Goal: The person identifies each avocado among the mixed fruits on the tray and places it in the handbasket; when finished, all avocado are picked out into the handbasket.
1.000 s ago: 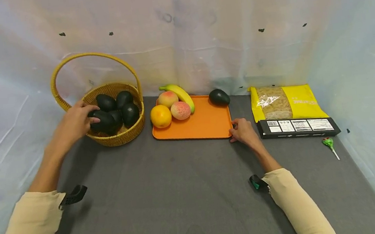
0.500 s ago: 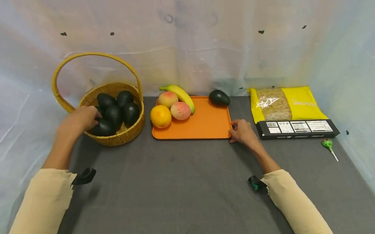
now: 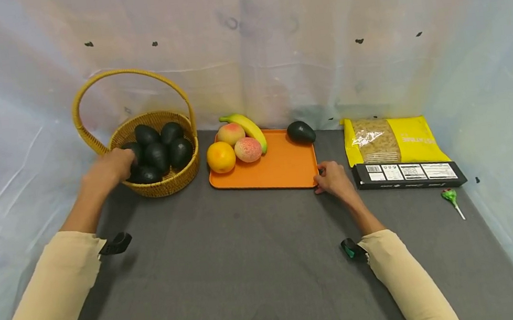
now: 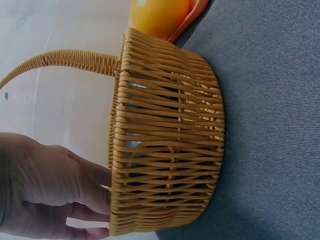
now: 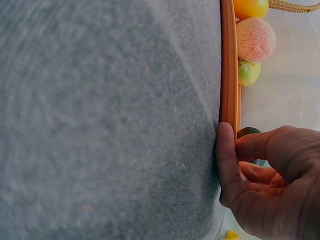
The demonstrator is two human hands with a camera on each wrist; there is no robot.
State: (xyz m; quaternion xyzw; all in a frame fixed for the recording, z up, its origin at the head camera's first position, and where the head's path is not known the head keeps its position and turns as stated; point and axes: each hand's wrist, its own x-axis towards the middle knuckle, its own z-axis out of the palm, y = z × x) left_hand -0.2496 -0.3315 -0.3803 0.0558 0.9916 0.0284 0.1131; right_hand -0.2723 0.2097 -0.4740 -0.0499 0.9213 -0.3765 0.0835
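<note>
A yellow wicker basket with a tall handle holds several dark avocados. My left hand reaches over the basket's left rim, beside the avocados. In the left wrist view, the left hand's fingertips pass out of sight at the rim, so I cannot see whether they grip anything. My right hand pinches the front right corner of an orange tray between thumb and finger. On that tray lie an orange, two peaches, a banana and one avocado.
To the right of the tray lies a yellow bag of pasta, with a long black box in front of it. A green-wrapped lollipop lies near the right edge. Pale plastic sheeting hangs behind the grey table.
My left hand has brought an avocado lower into the basket's front left, and now sits by the rim a little away from it. The right hand stays at the tray's corner.
</note>
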